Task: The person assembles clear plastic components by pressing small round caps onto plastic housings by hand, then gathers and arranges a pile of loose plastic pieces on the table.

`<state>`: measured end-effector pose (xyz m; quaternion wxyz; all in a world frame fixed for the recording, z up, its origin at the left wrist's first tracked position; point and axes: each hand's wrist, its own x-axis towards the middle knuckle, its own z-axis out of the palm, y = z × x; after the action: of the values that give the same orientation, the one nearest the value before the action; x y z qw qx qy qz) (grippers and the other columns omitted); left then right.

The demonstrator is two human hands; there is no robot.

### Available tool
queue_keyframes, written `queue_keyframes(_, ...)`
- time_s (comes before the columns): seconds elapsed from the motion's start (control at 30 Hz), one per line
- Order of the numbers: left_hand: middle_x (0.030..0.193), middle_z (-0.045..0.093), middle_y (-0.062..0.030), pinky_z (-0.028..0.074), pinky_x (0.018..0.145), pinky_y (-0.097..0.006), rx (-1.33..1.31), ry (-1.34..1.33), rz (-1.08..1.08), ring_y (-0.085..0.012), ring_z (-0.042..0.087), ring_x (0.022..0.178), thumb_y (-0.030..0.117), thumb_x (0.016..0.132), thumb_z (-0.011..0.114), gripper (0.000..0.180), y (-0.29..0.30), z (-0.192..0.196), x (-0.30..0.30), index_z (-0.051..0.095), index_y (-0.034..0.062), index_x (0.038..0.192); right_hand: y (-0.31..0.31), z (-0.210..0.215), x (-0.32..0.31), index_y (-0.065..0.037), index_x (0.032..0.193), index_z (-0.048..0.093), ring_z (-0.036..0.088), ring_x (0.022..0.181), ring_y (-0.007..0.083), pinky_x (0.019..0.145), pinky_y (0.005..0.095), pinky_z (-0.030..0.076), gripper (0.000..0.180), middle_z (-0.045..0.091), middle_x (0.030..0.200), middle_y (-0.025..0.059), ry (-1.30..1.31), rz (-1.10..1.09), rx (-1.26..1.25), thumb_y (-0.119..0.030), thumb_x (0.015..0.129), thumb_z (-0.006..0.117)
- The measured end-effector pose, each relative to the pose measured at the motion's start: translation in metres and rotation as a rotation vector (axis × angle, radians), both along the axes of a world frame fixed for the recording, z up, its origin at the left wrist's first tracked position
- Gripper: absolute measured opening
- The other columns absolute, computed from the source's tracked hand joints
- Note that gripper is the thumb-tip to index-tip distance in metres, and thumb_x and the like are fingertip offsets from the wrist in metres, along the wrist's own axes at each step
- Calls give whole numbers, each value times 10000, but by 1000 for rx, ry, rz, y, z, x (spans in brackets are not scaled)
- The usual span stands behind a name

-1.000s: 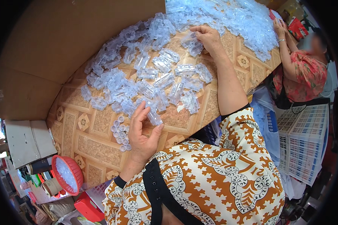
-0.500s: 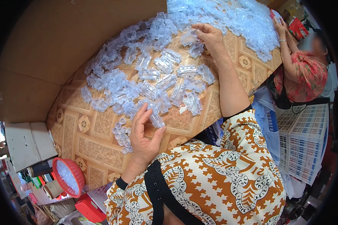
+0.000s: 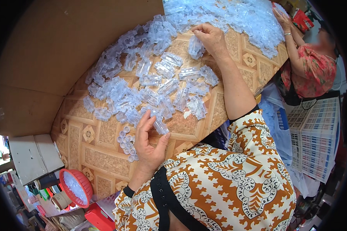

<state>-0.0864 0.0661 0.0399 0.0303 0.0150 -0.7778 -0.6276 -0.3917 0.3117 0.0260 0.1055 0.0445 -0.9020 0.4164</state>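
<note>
Case [image 3: 196, 47] at six o'clock from right hand's [image 3: 213, 40] fingertips.
Long axis roughly twelve-to-six; right fingers curled (grasp cannot be told), left hand [image 3: 149, 149] grasping second case [image 3: 161, 127].

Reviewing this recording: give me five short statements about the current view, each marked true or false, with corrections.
1. The left hand is at a clear plastic piece. True.
2. The small round rings lie to the right of the left hand. False: they lie to its left.
3. The red plastic basket holds translucent pieces. True.
4. The right hand reaches into the basket. False: it is over the patterned tabletop, beside another clear piece.
5. A co-worker in a red floral top is at the picture's right. True.
</note>
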Motion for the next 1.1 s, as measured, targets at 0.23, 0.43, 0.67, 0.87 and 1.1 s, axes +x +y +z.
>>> queue_keyframes(0.23,1529,413,-202,482,1043,-351,-36,-7,30,-256,530,1302,8,845,749,559,0,5,0,516,4,1354,-12,1,5,-125,1090,766,717,891,230,817,357,560,260,756,993,105,1,28,-11,-227,869,675)
queue_keyframes(0.43,1558,374,-195,463,1065,-330,-46,3,-16,-207,521,1302,-15,848,734,561,1,5,-1,512,-4,1364,-39,0,2,-138,1196,723,645,1108,317,976,416,508,358,710,1143,150,128,192,82,-228,850,709)
queue_keyframes(0.67,1485,473,-219,489,1029,-376,-39,-3,52,-304,532,1308,47,825,785,548,3,5,-1,549,17,1318,-69,2,17,-240,1250,695,581,1211,342,1034,458,473,405,602,1333,152,199,325,478,-276,847,715)
queue_keyframes(0.87,1487,474,-210,494,1017,-366,-39,-4,51,-293,542,1293,49,823,789,547,1,2,-1,551,21,1314,-46,8,22,-134,1055,747,671,905,243,829,387,539,224,689,989,108,-32,391,332,-152,845,669)
queue_keyframes(1.1,1492,471,-209,502,1003,-352,3,-40,48,-281,545,1290,44,822,788,547,1,4,-1,554,29,1316,-53,2,30,-107,1067,744,677,898,254,797,372,549,233,703,981,112,123,314,233,-117,845,673)
